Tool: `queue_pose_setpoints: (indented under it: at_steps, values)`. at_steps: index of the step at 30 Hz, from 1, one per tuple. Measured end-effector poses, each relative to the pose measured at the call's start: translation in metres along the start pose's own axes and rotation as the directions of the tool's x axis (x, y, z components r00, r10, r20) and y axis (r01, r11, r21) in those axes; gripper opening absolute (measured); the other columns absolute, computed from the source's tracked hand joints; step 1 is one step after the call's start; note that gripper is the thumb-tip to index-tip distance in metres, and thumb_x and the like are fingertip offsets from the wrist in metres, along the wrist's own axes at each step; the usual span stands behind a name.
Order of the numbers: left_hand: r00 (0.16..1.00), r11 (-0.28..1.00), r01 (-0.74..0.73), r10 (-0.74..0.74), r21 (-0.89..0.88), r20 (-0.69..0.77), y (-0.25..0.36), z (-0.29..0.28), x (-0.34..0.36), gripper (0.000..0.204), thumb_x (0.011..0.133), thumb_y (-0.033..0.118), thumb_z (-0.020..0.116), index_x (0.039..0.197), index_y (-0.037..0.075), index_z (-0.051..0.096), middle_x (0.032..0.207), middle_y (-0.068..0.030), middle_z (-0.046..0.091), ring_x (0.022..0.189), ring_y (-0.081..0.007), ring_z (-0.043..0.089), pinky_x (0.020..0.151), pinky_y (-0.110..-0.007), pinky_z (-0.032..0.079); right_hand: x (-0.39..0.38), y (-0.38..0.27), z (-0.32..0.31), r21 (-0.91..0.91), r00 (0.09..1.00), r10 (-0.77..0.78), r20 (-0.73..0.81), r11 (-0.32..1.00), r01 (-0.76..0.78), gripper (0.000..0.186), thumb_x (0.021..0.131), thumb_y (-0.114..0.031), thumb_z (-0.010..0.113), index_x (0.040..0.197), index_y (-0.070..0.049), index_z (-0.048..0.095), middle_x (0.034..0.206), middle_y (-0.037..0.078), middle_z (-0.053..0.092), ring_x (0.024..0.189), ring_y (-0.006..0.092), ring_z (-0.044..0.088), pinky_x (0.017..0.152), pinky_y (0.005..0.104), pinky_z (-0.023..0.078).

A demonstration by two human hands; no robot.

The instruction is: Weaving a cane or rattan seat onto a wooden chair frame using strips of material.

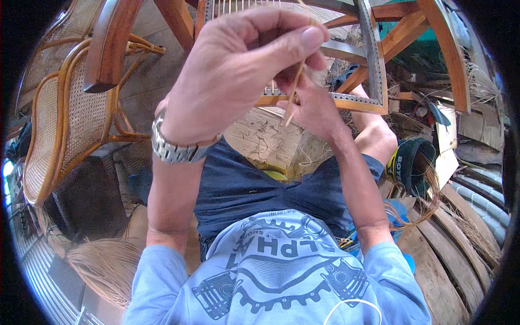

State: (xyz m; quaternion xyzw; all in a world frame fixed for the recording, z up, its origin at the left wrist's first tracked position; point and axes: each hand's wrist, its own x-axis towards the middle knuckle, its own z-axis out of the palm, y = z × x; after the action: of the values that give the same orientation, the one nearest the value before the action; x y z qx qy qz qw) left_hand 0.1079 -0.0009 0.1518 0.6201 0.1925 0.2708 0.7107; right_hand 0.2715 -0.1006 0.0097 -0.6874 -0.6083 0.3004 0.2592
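My left hand (233,70), with a metal watch (179,147) at the wrist, is raised in front of a wooden chair frame (357,104). Its thumb and index finger pinch a thin strand of cane (297,81), whose length runs down past my right hand (317,111). That right hand is at the frame's near rail, fingers curled and partly hidden behind the left one; what they grip is not clear. Small holes line the frame, and several pale strands (244,5) stretch across its opening at the top.
Left stands a rattan chair (81,108) with woven panels, near a curved wooden leg (105,49). A bundle of loose cane (105,268) lies lower left. On the right are a dark container (414,162), wooden planks (433,260) and cane scraps. Another curved leg (447,49) rises upper right.
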Motion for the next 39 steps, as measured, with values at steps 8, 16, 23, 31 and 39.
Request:
queue_pose_setpoints:
  at_steps: [8, 16, 23, 31, 39]
  values:
    - [0.994, 0.999, -0.012, 0.007, -0.046, -0.113, -0.008, -0.003, -0.013, 0.023, 0.097, 0.018, 0.061, 0.110, 0.000, 0.067, 0.087, -0.0068, 0.070, 0.068, -0.0070, 0.060, 0.064, -0.020, 0.049, 0.009, 0.005, 0.019, -0.129, 0.922, -0.289, -0.259, 0.956, 0.264, 0.007, 0.088, -0.015, 0.063, 0.093, -0.009, 0.064, 0.087, 0.008, 0.060, 0.082, 0.0321, 0.061, 0.075, 0.0436, 0.050]
    - [0.993, 0.999, -0.001, -0.004, -0.044, -0.114, -0.007, -0.012, -0.021, 0.025, 0.098, 0.019, 0.061, 0.112, 0.000, 0.067, 0.088, -0.0075, 0.070, 0.071, -0.0078, 0.061, 0.062, -0.020, 0.047, 0.012, 0.021, 0.001, 0.097, 0.953, -0.102, -0.285, 0.986, 0.134, 0.011, 0.088, -0.014, 0.067, 0.091, -0.003, 0.068, 0.084, 0.010, 0.063, 0.079, 0.0271, 0.062, 0.072, 0.0369, 0.049]
    - [0.993, 0.997, -0.002, -0.007, -0.071, -0.116, -0.004, -0.024, -0.025, 0.028, 0.099, 0.021, 0.059, 0.117, 0.000, 0.064, 0.089, -0.0073, 0.070, 0.070, -0.0082, 0.061, 0.061, -0.020, 0.047, 0.009, 0.026, 0.010, 0.125, 0.962, -0.030, -0.270, 0.990, 0.067, 0.012, 0.087, -0.013, 0.069, 0.090, -0.001, 0.068, 0.085, 0.011, 0.063, 0.080, 0.0259, 0.062, 0.072, 0.0348, 0.049]
    - [0.991, 0.999, 0.007, -0.014, -0.054, -0.134, -0.005, -0.022, -0.027, 0.028, 0.098, 0.021, 0.059, 0.116, 0.000, 0.064, 0.090, -0.0073, 0.070, 0.070, -0.0089, 0.061, 0.060, -0.020, 0.046, 0.008, 0.016, 0.015, -0.225, 0.920, -0.358, -0.161, 0.921, 0.319, 0.007, 0.087, -0.011, 0.060, 0.085, -0.004, 0.059, 0.080, 0.012, 0.053, 0.081, 0.0324, 0.057, 0.073, 0.0455, 0.047]
    - [0.986, 0.992, -0.064, 0.046, -0.105, -0.160, 0.004, -0.029, -0.026, 0.027, 0.098, 0.020, 0.060, 0.117, 0.001, 0.065, 0.090, -0.0079, 0.070, 0.070, -0.0096, 0.061, 0.061, -0.021, 0.047, 0.005, 0.022, 0.016, 0.034, 0.942, -0.197, -0.272, 0.976, 0.214, 0.006, 0.088, -0.007, 0.061, 0.085, -0.003, 0.057, 0.085, 0.014, 0.054, 0.082, 0.0355, 0.057, 0.072, 0.0457, 0.048]
